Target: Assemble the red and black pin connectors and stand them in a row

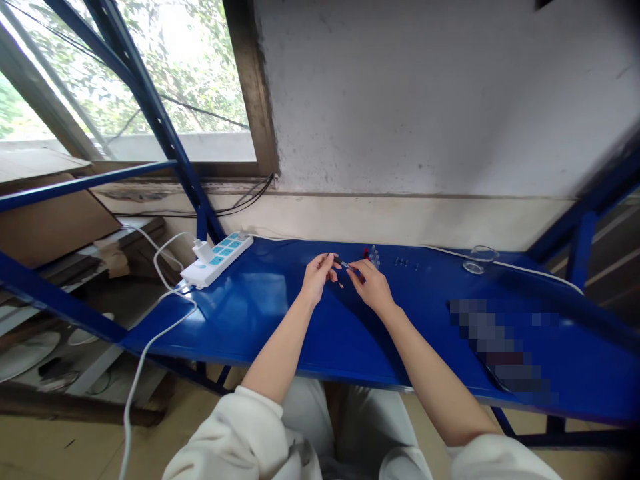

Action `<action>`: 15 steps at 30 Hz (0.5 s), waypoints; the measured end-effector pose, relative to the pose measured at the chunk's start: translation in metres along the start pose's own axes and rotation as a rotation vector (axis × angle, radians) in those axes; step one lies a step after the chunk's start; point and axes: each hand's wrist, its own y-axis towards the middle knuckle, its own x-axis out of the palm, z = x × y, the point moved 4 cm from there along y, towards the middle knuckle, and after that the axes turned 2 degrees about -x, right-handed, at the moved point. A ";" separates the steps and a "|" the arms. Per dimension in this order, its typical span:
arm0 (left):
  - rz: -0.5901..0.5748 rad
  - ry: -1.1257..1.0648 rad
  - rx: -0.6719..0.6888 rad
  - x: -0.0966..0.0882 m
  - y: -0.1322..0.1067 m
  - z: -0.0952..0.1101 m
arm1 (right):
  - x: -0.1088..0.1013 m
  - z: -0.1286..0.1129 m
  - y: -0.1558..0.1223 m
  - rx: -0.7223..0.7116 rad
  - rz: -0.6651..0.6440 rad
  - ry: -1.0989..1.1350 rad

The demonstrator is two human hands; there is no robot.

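Both my hands meet over the middle of a blue metal shelf [280, 313]. My left hand [317, 275] pinches one end of a small dark part [339, 262], fingers closed. My right hand [370, 283] pinches its other end, where a thin blue-and-silver piece [346, 266] shows. The item is too small to name. Just behind my right hand stand a few tiny clear and red vials [371, 254]. A row of small dark bits [405, 263] lies further right.
A white power strip [217, 259] with blue sockets and a white cable [150, 340] lies at the shelf's left end. A clear glass beaker [479, 259] stands at the back right. A blurred patch [500, 347] covers the right side. Blue frame beams [150, 100] and a window stand behind.
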 end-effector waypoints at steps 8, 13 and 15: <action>0.250 -0.022 0.102 -0.015 0.003 0.006 | -0.017 0.013 0.005 0.051 0.074 0.076; 0.134 0.353 0.087 0.003 0.002 -0.012 | -0.029 0.046 -0.003 0.369 0.061 0.201; 0.010 0.572 0.089 0.017 0.003 -0.021 | -0.032 0.055 -0.007 0.461 0.026 0.178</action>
